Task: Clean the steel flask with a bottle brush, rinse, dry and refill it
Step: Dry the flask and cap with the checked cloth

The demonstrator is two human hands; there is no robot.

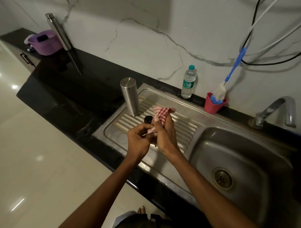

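While you hold over the drainboard:
Left hand: pinches black cap.
Right hand: grips checked cloth.
Flask: inverted on drainboard.

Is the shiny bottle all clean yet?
Washing looks finished: the bottle brush is back in its red cup and the flask stands upside down on the drainboard. Both hands are wiping its black cap with the checked cloth. Refilling and capping remain.
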